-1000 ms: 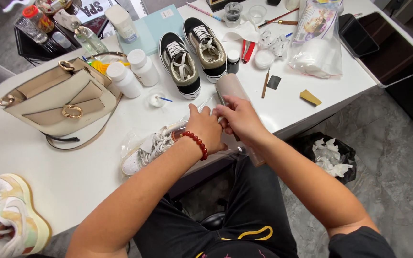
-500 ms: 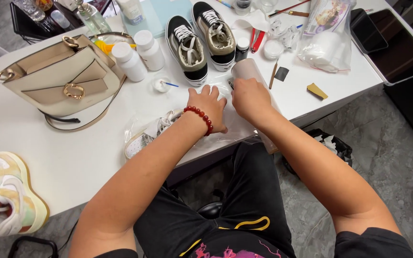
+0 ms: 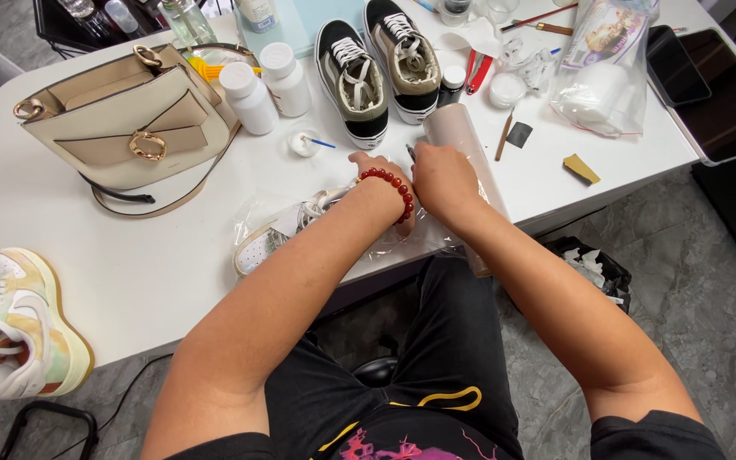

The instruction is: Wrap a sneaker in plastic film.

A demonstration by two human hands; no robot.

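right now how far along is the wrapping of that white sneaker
Partly done: clear film already lies over the white sneaker on the table. In hand: the left hand and right hand work at the film roll. Left: the film is not yet closed around it.

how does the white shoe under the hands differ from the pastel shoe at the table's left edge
The white shoe lies on its side under clear plastic film, with the left hand and right hand by it. The pastel shoe is uncovered, untouched, near the corner of the table, and has yellow and pink tints. Both are laced sneakers.
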